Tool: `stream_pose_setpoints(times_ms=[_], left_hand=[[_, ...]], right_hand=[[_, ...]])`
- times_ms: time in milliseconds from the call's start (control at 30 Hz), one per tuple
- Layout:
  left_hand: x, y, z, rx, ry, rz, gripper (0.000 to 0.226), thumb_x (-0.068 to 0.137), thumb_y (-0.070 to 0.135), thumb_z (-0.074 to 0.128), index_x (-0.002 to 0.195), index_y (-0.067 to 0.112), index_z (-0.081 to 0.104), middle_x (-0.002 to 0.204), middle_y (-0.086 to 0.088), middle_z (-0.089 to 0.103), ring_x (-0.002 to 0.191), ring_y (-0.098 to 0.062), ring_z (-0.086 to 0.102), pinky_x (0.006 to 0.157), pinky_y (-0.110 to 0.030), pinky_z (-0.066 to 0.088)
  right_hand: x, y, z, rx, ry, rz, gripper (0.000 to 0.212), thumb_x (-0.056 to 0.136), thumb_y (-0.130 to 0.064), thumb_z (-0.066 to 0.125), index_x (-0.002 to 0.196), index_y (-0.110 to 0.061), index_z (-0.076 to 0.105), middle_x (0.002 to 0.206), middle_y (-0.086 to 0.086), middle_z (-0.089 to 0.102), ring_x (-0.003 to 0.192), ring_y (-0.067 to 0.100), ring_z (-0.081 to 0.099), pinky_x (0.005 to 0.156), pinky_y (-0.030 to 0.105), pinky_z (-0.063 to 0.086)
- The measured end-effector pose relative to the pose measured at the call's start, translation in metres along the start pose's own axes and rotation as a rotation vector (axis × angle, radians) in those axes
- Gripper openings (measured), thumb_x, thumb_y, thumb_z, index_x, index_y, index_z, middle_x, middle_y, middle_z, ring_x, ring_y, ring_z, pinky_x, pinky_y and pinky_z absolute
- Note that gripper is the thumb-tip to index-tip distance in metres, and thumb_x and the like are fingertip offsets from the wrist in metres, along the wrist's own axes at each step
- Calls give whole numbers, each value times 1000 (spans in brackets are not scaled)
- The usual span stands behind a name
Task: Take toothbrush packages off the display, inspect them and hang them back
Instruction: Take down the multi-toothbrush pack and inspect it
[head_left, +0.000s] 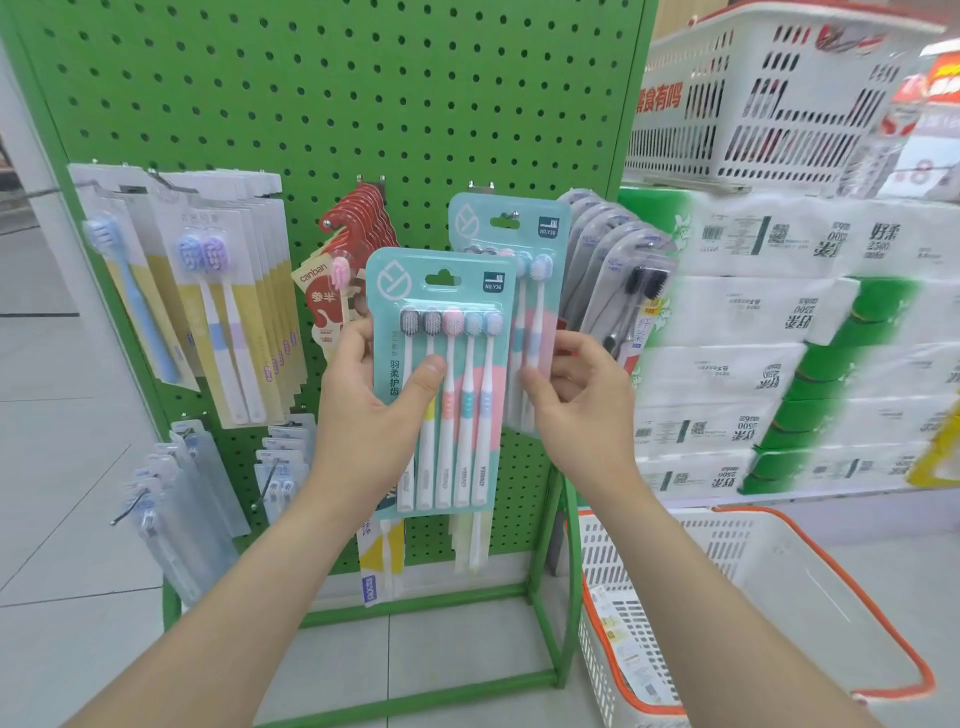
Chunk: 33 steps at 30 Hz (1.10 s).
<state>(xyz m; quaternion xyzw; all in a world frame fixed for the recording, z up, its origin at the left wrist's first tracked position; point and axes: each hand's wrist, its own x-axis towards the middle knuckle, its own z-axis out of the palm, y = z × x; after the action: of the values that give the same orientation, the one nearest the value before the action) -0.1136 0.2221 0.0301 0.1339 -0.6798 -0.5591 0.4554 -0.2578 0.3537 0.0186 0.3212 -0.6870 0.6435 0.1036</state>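
A teal package of several toothbrushes (457, 364) is off its hook and upright in front of the green pegboard display (332, 93). My left hand (374, 410) grips its left edge, thumb pressed on the front. My right hand (576, 395) is at the right edge, fingers curled against a second identical teal package (511, 234) that still hangs on its hook behind. Whether the right hand holds the front package or the hanging one is unclear.
More toothbrush packs hang left (234, 312), red-carded ones (358, 234) in the middle, black-bristled ones (618, 270) at right, others lower down (182, 493). A white basket with orange rim (753, 597) stands on the floor right. Stacked tissue packs (779, 338) and another basket (753, 88) fill the right.
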Motion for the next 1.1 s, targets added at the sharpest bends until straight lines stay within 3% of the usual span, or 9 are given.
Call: stream_pose_setpoints(times_ms=[167,300,533,600,700,767,900,1000,1100], left_hand=[[2,2,-3,16,-55,29,47,100,27,75,143,31,57,138,13,69,131,-12,64,113,-52,50],[1,7,-3,-10,-57,48,58,92,42,77,145,30,56,143,11,67,137,-17,61,115,-53,48],[2,14,2,-72,-67,66,42,93,28,75,133,27,61,125,0,76,117,-22,73,102,-56,58],[5,17,7,-61,-65,70,38,97,26,75,132,26,60,121,1,77,114,-21,75,99,-56,59],[11,21,17,-15,-78,78,32,101,23,74,129,30,60,119,5,77,112,-17,75,98,-54,60],[16,23,25,7,-77,90,28,102,23,74,126,32,61,119,7,76,112,-15,74,99,-53,59],[25,26,39,-1,-51,80,24,104,15,67,124,27,61,112,6,76,104,-13,74,94,-49,61],[32,27,47,20,-53,84,24,105,16,65,126,28,60,115,5,74,105,-12,72,94,-44,61],[37,26,52,37,-51,74,22,106,19,64,123,32,59,117,4,73,105,-13,72,92,-42,61]], right_hand=[[-8,-2,-4,26,30,-46,29,102,-8,65,121,-29,61,105,-10,76,93,18,76,77,43,61],[-10,-6,-14,16,39,-85,28,103,-6,63,124,-24,59,108,-10,75,99,17,75,85,51,61],[-12,-10,-34,35,151,-100,30,103,-6,59,121,-31,57,109,-7,73,100,21,72,87,52,59],[-12,-11,-38,39,225,-114,30,104,-7,58,125,-28,56,111,-6,72,100,18,72,86,46,58],[-12,-13,-44,23,317,-132,30,104,-5,57,130,-20,56,100,-10,69,85,6,66,75,25,50],[-13,-15,-46,7,351,-140,32,104,-6,56,133,-19,57,98,-10,68,81,5,64,72,23,48],[-14,-15,-49,-58,424,-158,37,105,-11,56,141,-22,56,108,-2,72,88,13,68,77,36,56],[-13,-13,-53,-94,451,-156,44,106,-18,54,148,-27,54,127,-1,71,107,28,71,92,52,59],[-14,-15,-56,-93,457,-145,47,107,-14,54,153,-23,53,141,-5,66,124,21,67,102,49,56]])
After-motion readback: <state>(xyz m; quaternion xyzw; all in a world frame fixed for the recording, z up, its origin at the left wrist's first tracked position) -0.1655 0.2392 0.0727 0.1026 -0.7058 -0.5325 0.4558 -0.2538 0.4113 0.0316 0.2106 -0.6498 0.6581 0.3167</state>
